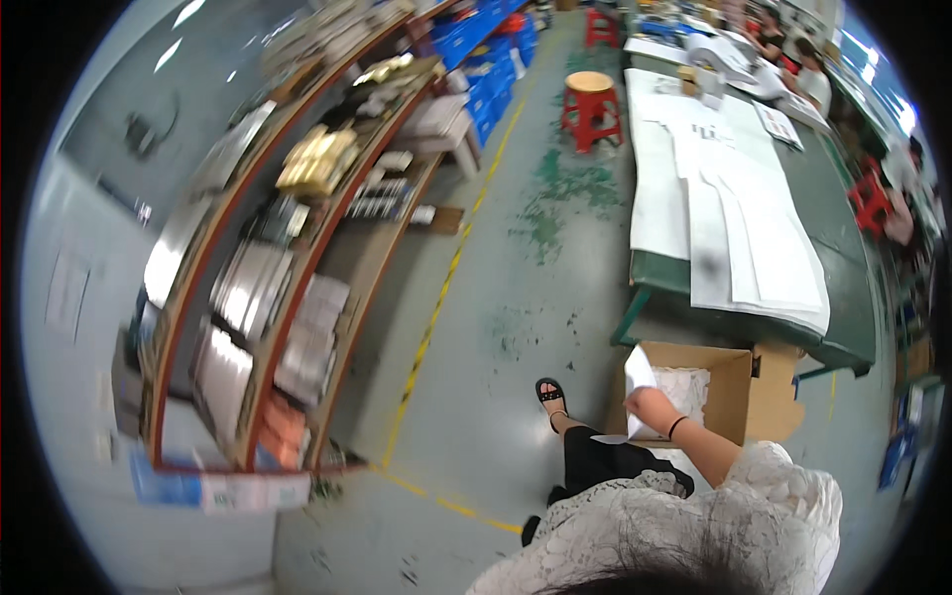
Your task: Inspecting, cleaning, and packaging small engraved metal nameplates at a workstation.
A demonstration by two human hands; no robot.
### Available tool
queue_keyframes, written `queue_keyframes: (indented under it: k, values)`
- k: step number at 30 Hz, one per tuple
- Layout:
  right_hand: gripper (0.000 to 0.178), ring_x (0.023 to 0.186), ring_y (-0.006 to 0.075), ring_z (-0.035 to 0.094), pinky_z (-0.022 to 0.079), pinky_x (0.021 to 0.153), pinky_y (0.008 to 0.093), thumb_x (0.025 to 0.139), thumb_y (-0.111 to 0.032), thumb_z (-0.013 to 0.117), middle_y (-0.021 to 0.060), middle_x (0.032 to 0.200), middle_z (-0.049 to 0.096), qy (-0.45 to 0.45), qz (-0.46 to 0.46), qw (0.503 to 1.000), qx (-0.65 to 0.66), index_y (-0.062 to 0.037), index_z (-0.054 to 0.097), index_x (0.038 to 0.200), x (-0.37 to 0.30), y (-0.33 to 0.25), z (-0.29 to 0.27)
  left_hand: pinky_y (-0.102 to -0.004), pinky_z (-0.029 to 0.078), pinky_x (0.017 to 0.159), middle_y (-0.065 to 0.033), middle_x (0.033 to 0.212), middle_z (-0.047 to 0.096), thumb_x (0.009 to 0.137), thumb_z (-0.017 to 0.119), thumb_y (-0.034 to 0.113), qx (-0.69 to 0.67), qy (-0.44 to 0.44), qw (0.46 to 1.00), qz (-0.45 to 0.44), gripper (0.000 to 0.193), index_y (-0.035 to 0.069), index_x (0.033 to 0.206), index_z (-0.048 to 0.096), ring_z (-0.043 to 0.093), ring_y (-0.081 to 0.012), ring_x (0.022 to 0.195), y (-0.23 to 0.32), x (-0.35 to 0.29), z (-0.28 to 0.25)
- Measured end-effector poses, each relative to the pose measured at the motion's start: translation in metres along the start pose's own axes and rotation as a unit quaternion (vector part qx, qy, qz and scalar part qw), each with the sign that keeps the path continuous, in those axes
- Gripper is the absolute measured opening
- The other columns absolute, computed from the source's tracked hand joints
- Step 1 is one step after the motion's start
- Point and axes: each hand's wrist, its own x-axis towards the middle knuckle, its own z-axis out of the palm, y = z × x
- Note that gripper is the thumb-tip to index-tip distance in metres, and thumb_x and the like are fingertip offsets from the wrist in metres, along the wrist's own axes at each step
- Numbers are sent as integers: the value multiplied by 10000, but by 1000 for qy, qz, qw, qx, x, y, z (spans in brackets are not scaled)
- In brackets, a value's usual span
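Observation:
My right hand (pixel 651 408), with a dark band round its wrist, is closed on a thin white sheet (pixel 639 371), probably paper. One part of the sheet sticks up beyond my knuckles, and a white edge shows below the hand too. The hand is over the left side of an open cardboard box (pixel 734 396) on the floor. White pieces (pixel 688 385) lie inside the box, and its flap (pixel 778 387) is folded out to the right. My left hand is out of the picture.
A green table (pixel 838 268) beyond the box carries large white sheets (pixel 724 228). Loaded shelves (pixel 297 297) run along the left. A red stool (pixel 592 109) stands in the aisle beside a yellow-black floor line (pixel 443 283). Other people (pixel 811 74) sit at the far right.

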Motion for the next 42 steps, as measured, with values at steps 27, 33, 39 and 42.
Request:
queue_keyframes:
  k: [27,33,39,42]
  values:
    - [227,909,305,595,511,771,416,747,2,572,90,903,619,178,66,982,-16,-104,652,931,557,-15,-246,-326,523,560,-89,787,646,911,522,161,495,-398,772,35,142,54,896,614,628,-187,643,482,438,709]
    - [209,878,360,601,498,768,425,753,9,572,156,893,623,404,158,901,7,-53,661,931,629,18,-333,-322,529,526,-83,759,623,934,501,159,546,-357,755,-72,135,47,913,574,620,-187,610,614,519,830]
    - [160,863,357,609,500,756,417,821,-2,550,155,878,613,444,250,859,41,-40,652,939,697,102,-385,-323,550,572,-133,859,677,952,525,220,351,-315,876,101,244,38,1105,577,671,-218,714,729,434,1067]
    - [161,887,356,608,498,773,411,835,-15,547,166,914,624,461,201,861,78,-32,645,961,754,148,-419,-373,555,527,-132,760,654,970,528,258,336,-480,805,96,232,40,983,605,651,-250,606,689,433,1131]
